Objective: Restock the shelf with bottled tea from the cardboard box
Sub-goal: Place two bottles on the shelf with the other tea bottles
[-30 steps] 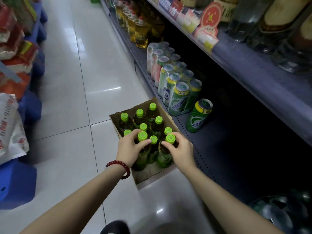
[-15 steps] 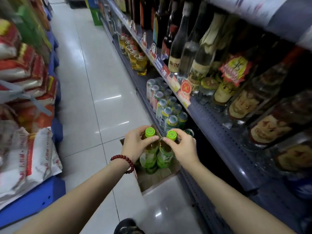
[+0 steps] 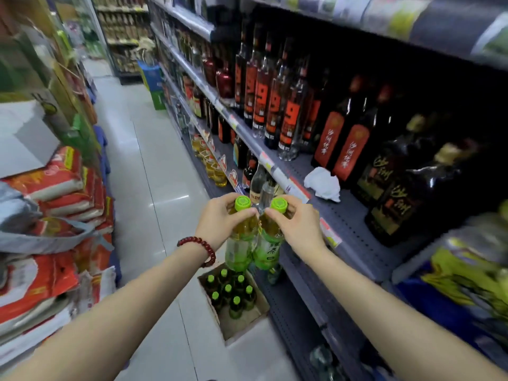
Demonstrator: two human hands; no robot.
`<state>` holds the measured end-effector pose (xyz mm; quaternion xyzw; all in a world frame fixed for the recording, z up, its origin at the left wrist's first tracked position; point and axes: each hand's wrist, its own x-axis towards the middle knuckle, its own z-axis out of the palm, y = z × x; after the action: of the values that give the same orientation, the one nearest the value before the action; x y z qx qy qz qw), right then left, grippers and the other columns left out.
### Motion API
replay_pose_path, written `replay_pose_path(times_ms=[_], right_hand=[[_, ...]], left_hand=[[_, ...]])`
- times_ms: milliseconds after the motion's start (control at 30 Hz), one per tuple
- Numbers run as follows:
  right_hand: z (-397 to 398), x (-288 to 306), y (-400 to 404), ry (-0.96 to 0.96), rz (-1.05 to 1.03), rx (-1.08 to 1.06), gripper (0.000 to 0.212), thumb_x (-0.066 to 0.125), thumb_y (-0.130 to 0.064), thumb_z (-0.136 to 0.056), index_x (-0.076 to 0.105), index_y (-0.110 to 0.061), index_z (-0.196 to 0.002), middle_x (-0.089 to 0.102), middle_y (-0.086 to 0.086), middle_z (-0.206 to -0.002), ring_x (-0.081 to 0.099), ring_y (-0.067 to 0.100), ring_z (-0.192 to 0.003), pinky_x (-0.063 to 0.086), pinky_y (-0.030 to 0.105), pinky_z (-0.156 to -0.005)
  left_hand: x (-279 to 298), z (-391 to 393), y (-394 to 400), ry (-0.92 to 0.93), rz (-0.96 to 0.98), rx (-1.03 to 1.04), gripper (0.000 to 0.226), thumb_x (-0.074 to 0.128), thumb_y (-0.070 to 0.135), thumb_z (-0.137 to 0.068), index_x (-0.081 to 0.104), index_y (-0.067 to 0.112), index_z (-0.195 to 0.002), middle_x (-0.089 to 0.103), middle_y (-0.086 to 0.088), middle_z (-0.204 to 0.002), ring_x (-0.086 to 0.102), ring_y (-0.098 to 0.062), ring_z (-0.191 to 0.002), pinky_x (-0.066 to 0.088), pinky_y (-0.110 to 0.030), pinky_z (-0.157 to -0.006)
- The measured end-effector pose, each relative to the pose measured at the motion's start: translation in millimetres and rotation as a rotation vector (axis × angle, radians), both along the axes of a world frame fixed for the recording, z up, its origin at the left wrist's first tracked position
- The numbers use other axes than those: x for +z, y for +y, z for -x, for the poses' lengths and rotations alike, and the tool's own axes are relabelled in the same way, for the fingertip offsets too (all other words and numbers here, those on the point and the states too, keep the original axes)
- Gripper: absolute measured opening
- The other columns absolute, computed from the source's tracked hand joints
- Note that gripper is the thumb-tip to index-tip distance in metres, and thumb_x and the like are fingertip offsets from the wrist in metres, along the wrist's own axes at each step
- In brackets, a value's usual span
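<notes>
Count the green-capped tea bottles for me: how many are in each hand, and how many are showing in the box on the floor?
Tea bottle in the left hand: 1
Tea bottle in the right hand: 1
Tea bottles visible in the cardboard box: 7
Total: 9

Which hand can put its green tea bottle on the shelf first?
Probably the right hand. Its bottle hangs beside the shelf edge, while the left hand holds its bottle on the aisle side, farther away.
</notes>
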<state>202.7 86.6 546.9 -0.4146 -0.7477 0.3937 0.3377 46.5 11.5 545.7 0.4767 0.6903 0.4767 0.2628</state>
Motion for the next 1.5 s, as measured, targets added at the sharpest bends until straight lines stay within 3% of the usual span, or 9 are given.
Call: replay_pose_path(times_ms=[167,233,367,733,833,1000,1133,1367,1500], right_hand=[[-19.9,119.2,-7.3,0.028,-0.096,-0.047,0.017,0.072,-0.028,-0.082,0.069,-0.011,-0.082,0.072,0.005,-0.076,0.068,0.022,-0.077,0.054,0.042,-0.076],[-29.0,161.1,-9.5,0.051,-0.124,-0.089,0.014,0.074,-0.025,-0.081,0.072,-0.012,-0.084,0.072,0.0,-0.076,0.069,0.016,-0.076,0.056,0.037,-0.08],[-48.2,223.7,-15.2,0.106,-0.138,-0.189,0.017,0.077,-0.027,-0.078,0.073,-0.014,-0.088,0.073,-0.003,-0.083,0.069,0.01,-0.082,0.057,0.035,-0.085],[-114.3,326.1,-58.9,0.286,-0.269,-0.436,0.009,0.075,-0.027,-0.079,0.074,-0.019,-0.083,0.077,0.003,-0.085,0.073,0.022,-0.089,0.057,0.051,-0.085],[-139.0,347.9,-78.1,0.31,-0.283,-0.471,0.005,0.074,-0.02,-0.082,0.073,-0.025,-0.082,0.077,0.0,-0.086,0.074,0.018,-0.087,0.058,0.047,-0.086],[-186.8,382.1,-114.8,0.309,-0.326,-0.565,0.014,0.074,-0.017,-0.082,0.073,-0.007,-0.091,0.076,0.01,-0.089,0.073,0.024,-0.089,0.058,0.044,-0.087],[-230.6,410.0,-142.6,0.271,-0.403,-0.638,0.012,0.079,-0.022,-0.076,0.074,-0.016,-0.086,0.077,0.005,-0.086,0.073,0.017,-0.087,0.058,0.038,-0.086],[-308.8,461.1,-193.2,0.249,-0.557,-0.743,0.01,0.079,-0.014,-0.075,0.073,-0.016,-0.081,0.074,-0.003,-0.074,0.07,0.004,-0.07,0.054,0.018,-0.064],[-348.6,474.5,-213.3,0.239,-0.633,-0.847,0.011,0.081,-0.016,-0.074,0.073,-0.017,-0.081,0.075,0.001,-0.079,0.071,0.01,-0.077,0.056,0.023,-0.071]], left_hand=[[112.1,-9.6,4.5,0.029,-0.061,-0.066,0.032,0.074,0.049,-0.071,0.07,0.023,-0.09,0.075,0.0,-0.092,0.07,-0.017,-0.09,0.058,-0.042,-0.084],[150.4,-15.9,10.2,0.071,-0.099,-0.108,0.041,0.072,0.055,-0.069,0.07,0.02,-0.09,0.075,0.003,-0.089,0.07,-0.013,-0.087,0.058,-0.04,-0.083],[218.0,-35.1,15.9,0.182,-0.205,-0.186,0.021,0.071,0.036,-0.079,0.071,0.017,-0.089,0.069,0.011,-0.077,0.062,0.011,-0.07,0.053,-0.013,-0.073],[326.1,-91.1,25.1,0.049,-0.38,-0.532,0.028,0.071,0.037,-0.079,0.074,0.012,-0.09,0.076,-0.009,-0.088,0.072,-0.023,-0.085,0.058,-0.046,-0.082],[344.9,-117.3,22.4,-0.001,-0.412,-0.635,0.024,0.071,0.035,-0.078,0.074,0.014,-0.089,0.076,-0.006,-0.088,0.073,-0.02,-0.084,0.059,-0.044,-0.082],[375.6,-169.2,11.2,-0.058,-0.481,-0.783,0.015,0.072,0.031,-0.078,0.075,0.018,-0.085,0.077,-0.001,-0.084,0.072,-0.012,-0.079,0.059,-0.034,-0.077],[403.4,-216.0,-1.9,-0.13,-0.533,-0.869,0.014,0.074,0.032,-0.075,0.075,0.021,-0.085,0.077,-0.002,-0.084,0.072,-0.013,-0.08,0.058,-0.028,-0.073],[453.9,-303.4,-29.9,-0.236,-0.627,-1.043,0.017,0.075,0.029,-0.076,0.075,0.016,-0.087,0.075,-0.002,-0.083,0.068,-0.009,-0.075,0.054,-0.028,-0.072],[471.1,-350.6,-44.2,-0.265,-0.652,-1.121,0.014,0.074,0.026,-0.078,0.074,0.016,-0.088,0.074,0.002,-0.081,0.068,-0.005,-0.074,0.053,-0.022,-0.068]])
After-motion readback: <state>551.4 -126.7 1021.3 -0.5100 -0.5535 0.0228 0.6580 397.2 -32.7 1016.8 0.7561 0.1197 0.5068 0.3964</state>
